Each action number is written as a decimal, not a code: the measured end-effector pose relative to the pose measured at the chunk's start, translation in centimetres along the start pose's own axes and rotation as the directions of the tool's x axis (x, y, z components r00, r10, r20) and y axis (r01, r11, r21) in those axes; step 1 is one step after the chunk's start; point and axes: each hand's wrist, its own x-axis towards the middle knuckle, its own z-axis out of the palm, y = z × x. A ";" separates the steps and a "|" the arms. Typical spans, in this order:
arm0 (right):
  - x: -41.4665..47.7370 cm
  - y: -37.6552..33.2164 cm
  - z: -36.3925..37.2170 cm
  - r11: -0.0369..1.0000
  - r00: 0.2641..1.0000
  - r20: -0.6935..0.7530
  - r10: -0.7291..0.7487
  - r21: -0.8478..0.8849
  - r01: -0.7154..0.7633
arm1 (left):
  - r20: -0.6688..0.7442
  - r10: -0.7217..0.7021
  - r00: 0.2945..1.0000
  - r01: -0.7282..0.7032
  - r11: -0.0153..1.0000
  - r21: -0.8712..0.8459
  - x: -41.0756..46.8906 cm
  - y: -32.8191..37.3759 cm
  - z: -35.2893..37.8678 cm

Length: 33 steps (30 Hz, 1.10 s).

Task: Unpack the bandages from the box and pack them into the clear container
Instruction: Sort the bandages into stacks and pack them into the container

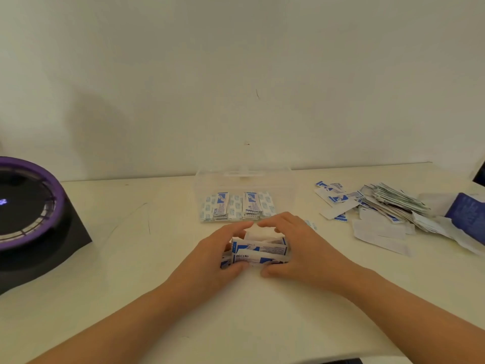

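A stack of white-and-blue wrapped bandages (258,252) stands on its edges on the cream table, pressed between my hands. My left hand (214,254) cups its left end and my right hand (301,249) cups its right end. Just behind them stands the clear container (244,179), lid open, with several bandages (237,206) lying flat on its floor. A loose heap of bandages (380,203) lies at the right. The dark blue box (465,214) lies on its side at the far right, partly cut off by the frame.
A black device with a purple ring (29,206) stands at the left edge of the table (131,271). A single bandage (311,224) lies just beyond my right hand. A plain wall rises behind the table.
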 end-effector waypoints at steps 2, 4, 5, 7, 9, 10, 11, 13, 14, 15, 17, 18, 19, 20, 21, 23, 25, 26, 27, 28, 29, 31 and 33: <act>-0.7 0.6 0.3 0.987 0.997 -0.024 0.070 0.143 -0.066 | 0.000 0.009 1.000 -0.009 1.000 0.030 -0.1 0.0 0.0; -1.2 0.8 0.5 0.970 0.993 -0.055 0.105 0.228 -0.089 | 0.024 0.037 0.999 -0.038 0.998 0.057 -0.2 0.3 0.0; -1.2 0.8 0.6 0.966 0.992 -0.060 0.107 0.242 -0.090 | 0.042 0.047 0.998 -0.049 0.997 0.059 -0.3 0.5 0.0; -1.1 0.5 0.8 0.969 0.994 -0.054 0.090 0.236 -0.074 | 0.067 0.058 0.996 -0.061 0.997 0.044 -0.3 0.7 0.0; -0.8 0.1 1.3 0.968 0.997 -0.050 0.057 0.246 -0.043 | 0.067 0.077 0.995 -0.079 0.997 0.024 -0.4 0.9 0.1; -0.8 -0.2 1.6 0.966 0.998 -0.047 0.042 0.256 -0.029 | 0.060 0.090 0.994 -0.091 0.996 0.012 -0.5 0.8 0.2; -0.7 -0.5 2.0 0.966 0.999 -0.050 0.018 0.257 -0.004 | 0.048 0.100 0.994 -0.101 0.995 0.004 -0.5 0.8 0.2; -0.8 -0.7 2.6 0.974 0.996 -0.072 -0.044 0.217 0.059 | 0.029 0.113 0.993 -0.113 0.994 -0.001 -0.6 0.6 0.2; -0.8 -0.7 2.8 0.978 0.994 -0.084 -0.069 0.191 0.084 | 0.023 0.118 0.993 -0.118 0.993 0.008 -0.6 0.5 0.2; -0.8 -0.6 2.8 0.980 0.992 -0.096 -0.085 0.170 0.100 | 0.022 0.126 0.992 -0.126 0.992 0.026 -0.6 0.5 0.2; -1.0 -0.2 2.7 0.983 0.987 -0.123 -0.102 0.140 0.119 | 0.021 0.151 0.988 -0.152 0.986 0.071 -0.6 0.4 0.2; -1.1 0.0 2.6 0.984 0.986 -0.131 -0.104 0.128 0.121 | 0.020 0.158 0.987 -0.159 0.984 0.085 -0.6 0.5 0.3; -1.3 0.0 2.6 0.986 0.985 -0.136 -0.104 0.116 0.120 | 0.015 0.154 0.988 -0.154 0.984 0.090 -0.6 0.5 0.3; -1.5 0.0 2.6 0.987 0.985 -0.139 -0.105 0.107 0.120 | 0.004 0.142 0.990 -0.142 0.986 0.089 -0.7 0.5 0.2; -1.6 0.0 2.6 0.987 0.984 -0.142 -0.111 0.100 0.126 | -0.008 0.134 0.991 -0.132 0.987 0.087 -0.8 0.5 0.2; -1.9 0.1 2.8 0.985 0.978 -0.154 -0.142 0.078 0.155 | -0.024 0.133 0.991 -0.130 0.987 0.095 -0.9 0.5 0.2; -1.8 0.4 2.9 0.984 0.974 -0.169 -0.152 0.064 0.165 | -0.019 0.134 0.991 -0.132 0.987 0.096 -1.0 0.5 0.2; -1.6 0.5 2.9 0.984 0.972 -0.178 -0.153 0.064 0.166 | -0.008 0.141 0.990 -0.139 0.986 0.091 -1.0 0.5 0.2; -1.6 0.5 2.9 0.982 0.969 -0.184 -0.162 0.064 0.176 | 0.004 0.156 0.988 -0.156 0.984 0.092 -1.0 0.5 0.2; -1.5 0.4 2.8 0.979 0.966 -0.185 -0.180 0.064 0.194 | 0.018 0.178 0.984 -0.179 0.979 0.101 -0.9 0.5 0.2; -1.5 0.2 2.6 0.976 0.965 -0.177 -0.194 0.066 0.209 | 0.035 0.200 0.979 -0.203 0.973 0.113 -0.9 0.4 0.2; -1.7 -0.1 1.7 0.976 0.971 -0.173 -0.165 0.114 0.186 | 0.058 0.218 0.974 -0.224 0.966 0.128 -0.9 0.3 0.2; -1.7 0.1 0.1 0.976 0.959 -0.285 -0.014 0.202 0.074 | 0.058 0.218 0.974 -0.224 0.961 0.159 -0.8 0.1 0.2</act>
